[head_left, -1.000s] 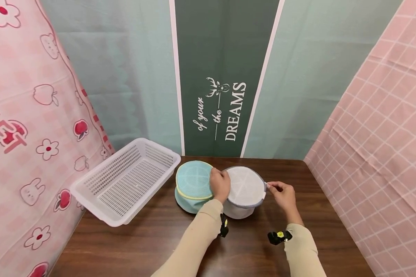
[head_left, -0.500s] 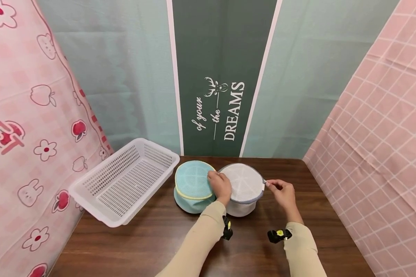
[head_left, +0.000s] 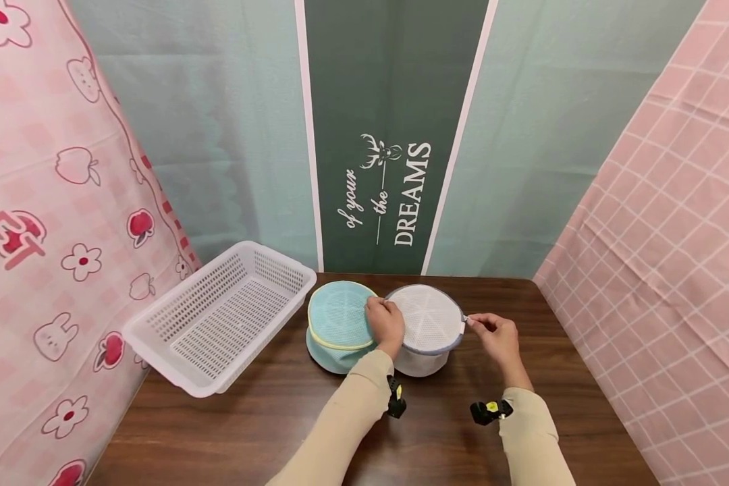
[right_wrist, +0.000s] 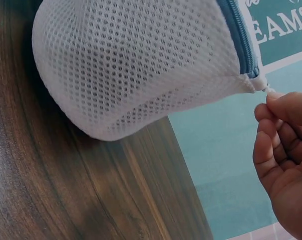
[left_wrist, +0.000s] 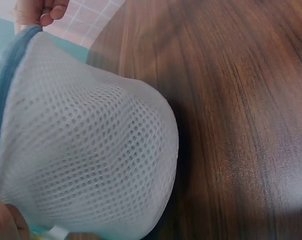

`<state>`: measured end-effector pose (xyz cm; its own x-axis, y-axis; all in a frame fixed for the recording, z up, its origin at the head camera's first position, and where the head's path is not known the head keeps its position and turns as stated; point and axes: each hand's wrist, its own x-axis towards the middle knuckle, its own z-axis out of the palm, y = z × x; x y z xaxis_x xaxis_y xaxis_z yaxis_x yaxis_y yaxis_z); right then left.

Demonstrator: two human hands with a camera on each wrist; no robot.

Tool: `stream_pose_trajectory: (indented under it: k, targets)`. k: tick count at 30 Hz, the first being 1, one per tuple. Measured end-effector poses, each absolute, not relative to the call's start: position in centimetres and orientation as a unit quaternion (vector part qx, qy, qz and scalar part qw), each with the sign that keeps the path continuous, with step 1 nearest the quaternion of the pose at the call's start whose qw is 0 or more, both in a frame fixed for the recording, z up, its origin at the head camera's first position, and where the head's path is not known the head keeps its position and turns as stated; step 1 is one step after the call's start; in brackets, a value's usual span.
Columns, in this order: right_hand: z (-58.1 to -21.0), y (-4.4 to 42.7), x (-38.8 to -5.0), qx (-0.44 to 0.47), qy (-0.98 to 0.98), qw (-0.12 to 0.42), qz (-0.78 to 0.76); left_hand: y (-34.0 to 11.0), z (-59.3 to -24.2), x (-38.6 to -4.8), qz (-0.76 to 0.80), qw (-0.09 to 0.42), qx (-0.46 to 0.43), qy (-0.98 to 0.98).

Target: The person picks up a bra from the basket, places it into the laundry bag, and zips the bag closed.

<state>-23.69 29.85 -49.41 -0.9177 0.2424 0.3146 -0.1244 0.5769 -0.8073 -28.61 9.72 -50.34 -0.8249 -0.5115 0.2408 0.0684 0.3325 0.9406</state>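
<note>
A round white mesh laundry bag (head_left: 428, 318) with a grey-blue zipper (right_wrist: 241, 42) around its top stands on the table between my hands. My left hand (head_left: 385, 324) grips the bag's top edge on its left side. At the opposite side, the thumb and forefinger of my right hand (head_left: 497, 339) pinch the small zipper pull at the zipper's end. The mesh side wall (left_wrist: 95, 145) is pulled taut in the left wrist view. Against my left hand stands a light blue mesh laundry bag (head_left: 340, 317) with yellow trim. The left fingertips are mostly hidden in the head view.
A white perforated plastic basket (head_left: 219, 324) stands at the left of the brown wooden table (head_left: 437, 432). Patterned pink cloths hang on both sides. A green curtain (head_left: 395, 81) with lettering closes off the back.
The white bag has shifted slightly away from me, and its top rim sits a little higher. My right hand has risen slightly with it. Both hands keep their hold.
</note>
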Motion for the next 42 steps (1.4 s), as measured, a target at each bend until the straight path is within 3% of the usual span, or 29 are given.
stream_pose_trajectory:
  k: [4, 13, 21, 35, 42]
  targets:
    - [-49.4, 29.9, -23.9, -0.046, -0.869, 0.2, 0.45, 9.0, -50.1, -28.5, -0.558, 0.203, 0.138, -0.793]
    - [-49.9, 30.5, -24.3, -0.048, -0.878, 0.216, 0.424, 8.2, -49.9, -28.9, -0.541, 0.142, 0.108, -0.822]
    - [-50.8, 30.8, -24.2, -0.073, -0.886, 0.193, 0.416, 8.0, -50.0, -28.9, -0.528, 0.088, 0.091, -0.84]
    - [-51.7, 30.1, -22.3, -0.143, -0.845, 0.227, 0.462, 6.9, -49.4, -27.6, -0.513, 0.109, 0.0, -0.852]
    - [-51.0, 29.0, -21.3, -0.094, -0.869, 0.272, 0.403, 5.5, -49.5, -27.1, -0.458, 0.13, -0.077, -0.876]
